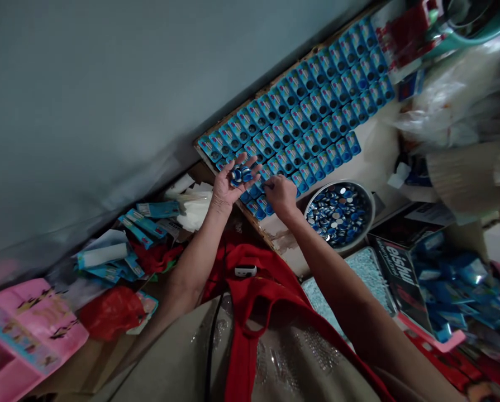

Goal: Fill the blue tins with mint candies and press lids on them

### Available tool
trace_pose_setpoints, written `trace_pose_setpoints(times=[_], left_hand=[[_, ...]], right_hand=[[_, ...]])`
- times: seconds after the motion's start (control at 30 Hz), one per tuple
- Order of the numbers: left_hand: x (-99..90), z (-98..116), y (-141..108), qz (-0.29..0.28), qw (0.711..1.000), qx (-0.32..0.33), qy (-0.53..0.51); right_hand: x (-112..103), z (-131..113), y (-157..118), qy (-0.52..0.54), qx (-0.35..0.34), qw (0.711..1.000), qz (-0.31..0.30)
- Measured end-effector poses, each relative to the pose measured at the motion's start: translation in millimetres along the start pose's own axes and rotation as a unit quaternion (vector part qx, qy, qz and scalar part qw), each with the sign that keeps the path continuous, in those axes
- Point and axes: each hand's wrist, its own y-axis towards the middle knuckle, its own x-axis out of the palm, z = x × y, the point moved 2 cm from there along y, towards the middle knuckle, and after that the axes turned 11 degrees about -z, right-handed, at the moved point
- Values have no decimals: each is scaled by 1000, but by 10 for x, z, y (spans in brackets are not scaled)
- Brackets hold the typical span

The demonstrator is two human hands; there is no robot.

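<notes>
My left hand (228, 184) is palm up with its fingers spread and curled a little, and several small blue and silver round pieces (241, 176) rest in it. Close on its right, my right hand (282, 195) has its fingers pinched together over the lower rows of blue cards; a small dark piece shows at the fingertips, too small to name. The blue cards (289, 120) lie in long slanting rows on a board, many with a dark round spot. A round metal bowl (372, 209) beside my right forearm holds many blue and silver discs (337, 215).
A grey wall (107, 84) borders the board. Blue packets (143, 223) and a red bag (113, 312) lie at the left. On the right are a tray of pale blue granules (365, 273), a black box (400, 273) and clear plastic bags (455, 95).
</notes>
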Motion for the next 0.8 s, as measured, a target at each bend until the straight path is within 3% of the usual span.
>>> trace_pose_setpoints(times=[0.3, 0.47, 0.6, 0.7, 0.8], left_hand=[[-23, 12, 130, -6, 1000, -26, -10], [34, -10, 102, -11, 1000, -6, -2], [38, -83, 96, 1, 1000, -23, 19], [52, -169, 139, 24, 998, -40, 31], [80, -238, 178, 41, 997, -52, 26]], right_hand=[[-36, 73, 255, -24, 83, 996, -34], [-192, 32, 234, -38, 56, 997, -27], [-309, -210, 57, 21, -2, 999, 45], [-255, -419, -45, 50, -68, 995, 55], [-151, -454, -59, 67, -93, 992, 49]])
